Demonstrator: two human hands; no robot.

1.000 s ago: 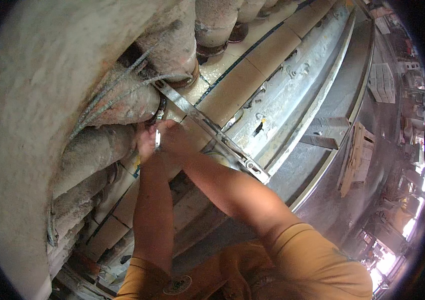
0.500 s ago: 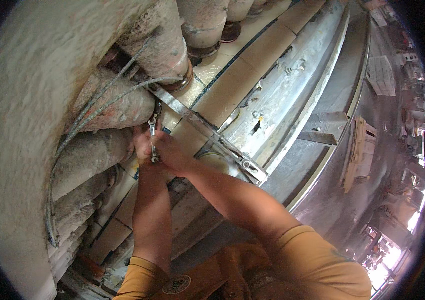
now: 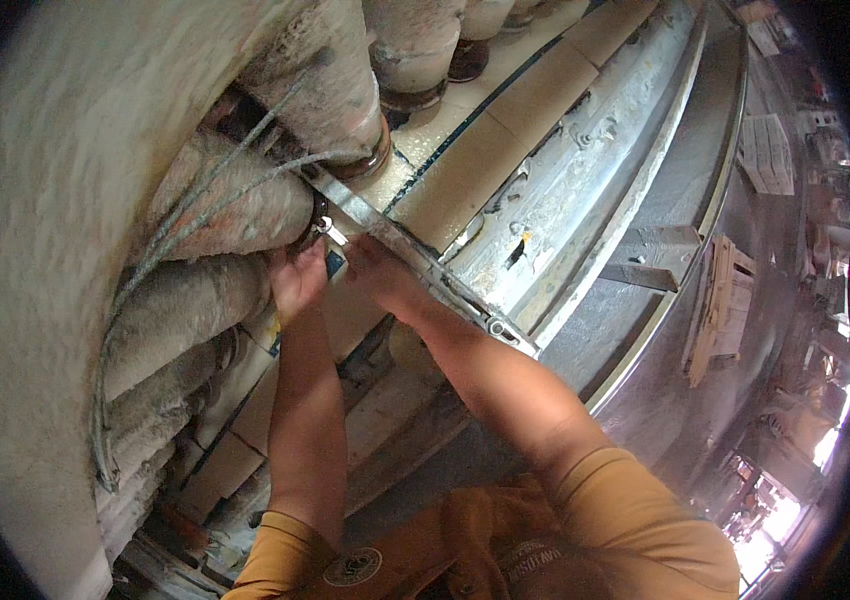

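A small metal wrench (image 3: 331, 231) juts from my right hand (image 3: 377, 272), whose fingers are closed on it. Its silver end lies against the fastening at the rim of a dusty cylinder (image 3: 235, 195). My left hand (image 3: 297, 280) is just left of the wrench, below that rim, palm partly showing. Its fingers reach toward the shadow under the cylinder and are mostly hidden, so what they touch does not show. A flat metal bar (image 3: 385, 232) runs diagonally beyond both hands.
Grey cables (image 3: 185, 215) loop over the dusty cylinders at left. A large pale curved wall (image 3: 35, 250) fills the left side. Tan tiles (image 3: 505, 110) and a worn metal channel (image 3: 595, 150) curve away to the upper right. A wooden pallet (image 3: 720, 310) lies on the floor at right.
My right hand has moved right and slightly up, away from my left hand. The wrench has gone from nearly upright between the hands to tilted, its end nearer the cylinder's rim.
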